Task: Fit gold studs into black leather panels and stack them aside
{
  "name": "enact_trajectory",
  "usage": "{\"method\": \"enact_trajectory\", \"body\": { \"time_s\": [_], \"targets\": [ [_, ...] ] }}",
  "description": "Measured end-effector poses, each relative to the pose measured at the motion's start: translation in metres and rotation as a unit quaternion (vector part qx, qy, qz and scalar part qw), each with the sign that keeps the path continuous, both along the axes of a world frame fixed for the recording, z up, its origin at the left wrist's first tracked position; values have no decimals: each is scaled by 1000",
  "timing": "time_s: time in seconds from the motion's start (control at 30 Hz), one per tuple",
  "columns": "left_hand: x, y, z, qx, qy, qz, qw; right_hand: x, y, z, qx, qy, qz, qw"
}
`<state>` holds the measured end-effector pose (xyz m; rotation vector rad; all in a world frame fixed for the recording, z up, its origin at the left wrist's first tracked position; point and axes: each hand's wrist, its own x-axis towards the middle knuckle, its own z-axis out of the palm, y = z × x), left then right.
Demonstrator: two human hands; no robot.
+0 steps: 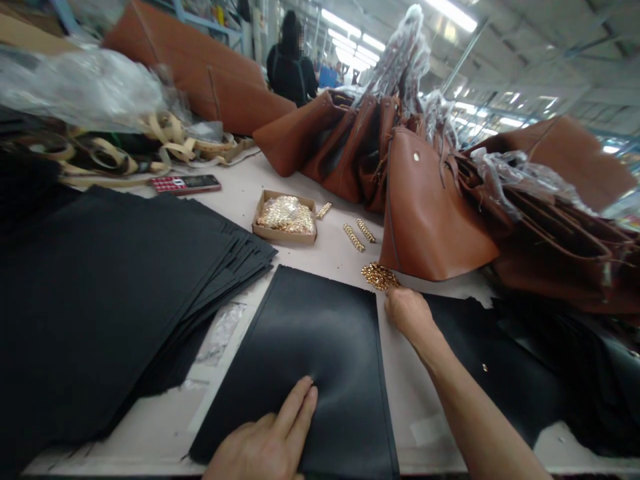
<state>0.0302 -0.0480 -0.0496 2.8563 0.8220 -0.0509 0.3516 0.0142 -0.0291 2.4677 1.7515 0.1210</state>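
Note:
A black leather panel (330, 320) lies flat in front of me on the pale table. My left hand (270, 433) rests on its lower part, index and middle fingers stretched out, the tips beside a tiny bright spot (312, 382). Beyond the panel's right edge, my right hand (410, 313) is closed at the near side of a heap of small gold metal pieces (380, 275). Its fingertips are hidden, so what they pinch does not show. A second black panel (465, 360), with a small gold fitting (485, 367) in it, lies right of my right forearm.
Stacked black sheets (125, 267) fill the left side. Farther back are a cardboard box (285, 235) of gold pieces, several gold rows (354, 237) and a red-keyed phone (186, 184). Brown leather bags (430, 207) crowd the back right. A person (293, 67) is in the background.

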Motion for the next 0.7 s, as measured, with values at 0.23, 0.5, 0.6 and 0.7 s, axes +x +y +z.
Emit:
{"method": "enact_trajectory", "body": {
  "time_s": [0.23,0.5,0.6,0.7],
  "targets": [
    [5,-4,12,-52,7,7,999,0,-7,9,29,63,-19,997],
    [0,-9,-1,8,-62,1,998,-99,-72,7,-18,520,40,853],
    [-1,-9,-1,13,-76,-1,997,-121,-77,8,-40,489,62,869],
    [-2,-9,0,15,-85,1,996,-127,-72,13,-50,458,95,883]
  ]
}}
